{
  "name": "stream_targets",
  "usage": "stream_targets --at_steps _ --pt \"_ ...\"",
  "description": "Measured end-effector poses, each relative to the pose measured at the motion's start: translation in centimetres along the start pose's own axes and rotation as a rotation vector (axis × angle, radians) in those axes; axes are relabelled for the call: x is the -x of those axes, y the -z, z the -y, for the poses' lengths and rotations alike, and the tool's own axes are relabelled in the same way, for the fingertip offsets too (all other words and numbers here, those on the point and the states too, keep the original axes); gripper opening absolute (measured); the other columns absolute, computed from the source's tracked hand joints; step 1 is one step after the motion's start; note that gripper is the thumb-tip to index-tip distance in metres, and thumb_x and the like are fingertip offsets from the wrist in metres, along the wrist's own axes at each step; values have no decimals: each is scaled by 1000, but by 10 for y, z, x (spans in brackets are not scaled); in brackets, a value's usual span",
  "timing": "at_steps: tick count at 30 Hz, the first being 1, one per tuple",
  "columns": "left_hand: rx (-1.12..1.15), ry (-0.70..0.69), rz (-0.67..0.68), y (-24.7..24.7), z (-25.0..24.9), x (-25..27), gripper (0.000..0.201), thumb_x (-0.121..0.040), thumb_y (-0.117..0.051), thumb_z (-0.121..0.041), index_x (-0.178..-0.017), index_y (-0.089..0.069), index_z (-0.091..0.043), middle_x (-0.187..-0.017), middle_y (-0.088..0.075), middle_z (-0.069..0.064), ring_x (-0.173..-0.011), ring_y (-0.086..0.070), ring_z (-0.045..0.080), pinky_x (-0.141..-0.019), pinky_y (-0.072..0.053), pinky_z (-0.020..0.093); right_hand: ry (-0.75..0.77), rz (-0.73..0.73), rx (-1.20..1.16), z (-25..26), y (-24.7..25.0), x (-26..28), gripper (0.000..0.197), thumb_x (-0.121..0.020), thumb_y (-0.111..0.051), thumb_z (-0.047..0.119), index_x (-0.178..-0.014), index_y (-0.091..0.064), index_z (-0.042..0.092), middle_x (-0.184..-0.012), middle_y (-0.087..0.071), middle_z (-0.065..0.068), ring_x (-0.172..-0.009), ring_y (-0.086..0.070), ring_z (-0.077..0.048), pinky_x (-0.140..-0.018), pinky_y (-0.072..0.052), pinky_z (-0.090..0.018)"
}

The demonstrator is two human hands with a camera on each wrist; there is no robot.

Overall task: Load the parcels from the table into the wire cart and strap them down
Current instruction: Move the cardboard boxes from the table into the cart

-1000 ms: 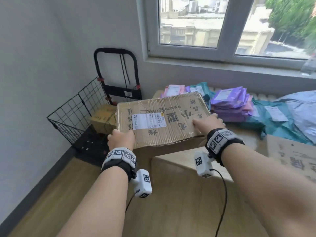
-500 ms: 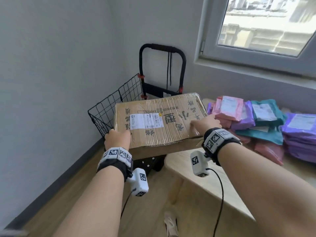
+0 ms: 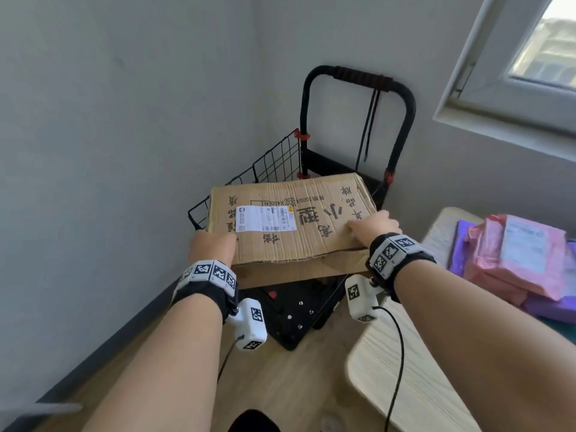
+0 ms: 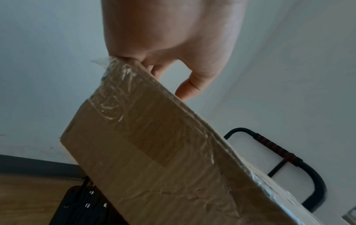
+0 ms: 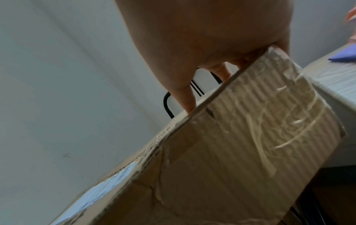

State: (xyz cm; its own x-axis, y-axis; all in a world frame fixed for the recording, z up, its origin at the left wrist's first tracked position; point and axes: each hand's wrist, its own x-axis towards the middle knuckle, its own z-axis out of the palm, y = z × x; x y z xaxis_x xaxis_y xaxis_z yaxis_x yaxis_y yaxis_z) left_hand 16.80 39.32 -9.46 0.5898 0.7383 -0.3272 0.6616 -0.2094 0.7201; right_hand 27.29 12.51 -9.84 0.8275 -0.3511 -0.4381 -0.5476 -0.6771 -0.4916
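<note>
The wire cart (image 3: 280,169) stands in the far corner against the grey walls, its black looped handle (image 3: 358,76) upright at the far side with a black strap (image 3: 369,126) hanging from it. What lies in its basket cannot be told, since the cardboard box (image 3: 290,222) is held over it and hides the inside; only the black base plate (image 3: 296,310) shows beneath the near edge.

The box is flat and wide, taped along its seams, and printed with large black Chinese characters that read upside down from here, plus a line of figures close to "2000X1200X400". A white shipping label (image 3: 266,218) with a barcode sits on its top, too small to read.

Compared with a second ago, the box has left the desk and now hangs above the cart, further left in the scene, and the window has slid to the right edge.

The left hand (image 3: 212,249) grasps the near left corner, fingers curled under the edge. The right hand (image 3: 374,227) clasps the near right corner, fingers over the top.

On the desk (image 3: 402,378) at the right lie a pink mailer (image 3: 523,254) and, under it, purple mailers (image 3: 548,310).
</note>
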Motion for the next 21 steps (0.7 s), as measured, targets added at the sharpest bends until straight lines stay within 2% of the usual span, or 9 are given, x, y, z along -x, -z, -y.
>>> stream_targets --at_steps 4,7,9,12,14,16,18,20,21 --pt "-34 13 41 -10 -16 -47 32 -71 -61 -26 -101 -55 -15 -87 -63 3 -69 -60 19 -56 -43 27 -41 -15 49 29 -18 -26 70 -71 -67 54 -124 -45 13 -117 -54 -14 -107 -57 -33 -95 -48 -47" --pt "-117 -15 124 -17 -34 -92 30 -74 -62 -27 -99 -57 -13 -89 -63 5 -74 -61 22 -59 -43 29 -87 -40 64 51 -33 -44 68 -70 -66 55 -121 -48 14 -113 -56 -13 -102 -59 -32 -92 -49 -47" --pt "-227 -29 193 -19 -47 -124 25 -75 -63 -28 -94 -57 -13 -89 -62 7 -74 -59 23 -58 -40 28 -139 -60 79 66 -44 -55 65 -72 -66 54 -120 -48 14 -113 -56 -13 -103 -58 -32 -93 -49 -46" --pt "-348 -43 305 -23 -65 -166 14 -77 -62 -25 -82 -52 -15 -79 -56 5 -65 -52 19 -54 -36 26 -238 -73 72 83 -63 -63 66 -70 -65 53 -120 -48 14 -113 -55 -14 -103 -57 -33 -94 -48 -46" --pt "-388 -37 360 -31 -70 -194 13 -76 -61 -20 -81 -52 -12 -81 -57 7 -68 -55 22 -62 -44 29 -305 -76 57 88 -78 -65 66 -69 -65 53 -121 -48 15 -114 -54 -14 -103 -56 -34 -94 -48 -46" --pt "-446 -50 398 -41 -75 -215 12 -73 -61 -16 -76 -50 -12 -81 -59 8 -76 -60 26 -77 -52 34 -366 -88 50 90 -90 -64 66 -71 -65 52 -122 -48 14 -115 -54 -15 -104 -56 -34 -94 -48 -46" --pt "-514 -71 426 -50 -79 -228 13 -74 -60 -15 -74 -47 -11 -78 -58 9 -81 -61 28 -85 -53 37 -408 -117 53 92 -99 -62 66 -75 -63 52 -125 -46 13 -120 -51 -16 -109 -53 -35 -97 -46 -45" --pt "-528 -75 445 -61 -80 -240 15 -78 -58 -15 -78 -45 -9 -78 -56 8 -81 -59 28 -82 -52 35 -430 -143 61 95 -105 -63 65 -78 -62 50 -128 -44 12 -125 -48 -17 -115 -50 -35 -98 -43 -44" --pt "-543 -77 454 -65 -81 -244 15 -79 -58 -15 -85 -46 -9 -82 -57 9 -81 -58 28 -78 -50 34 -437 -147 69 97 -108 -64 65 -78 -62 50 -128 -43 12 -126 -48 -17 -116 -49 -35 -98 -42 -44"
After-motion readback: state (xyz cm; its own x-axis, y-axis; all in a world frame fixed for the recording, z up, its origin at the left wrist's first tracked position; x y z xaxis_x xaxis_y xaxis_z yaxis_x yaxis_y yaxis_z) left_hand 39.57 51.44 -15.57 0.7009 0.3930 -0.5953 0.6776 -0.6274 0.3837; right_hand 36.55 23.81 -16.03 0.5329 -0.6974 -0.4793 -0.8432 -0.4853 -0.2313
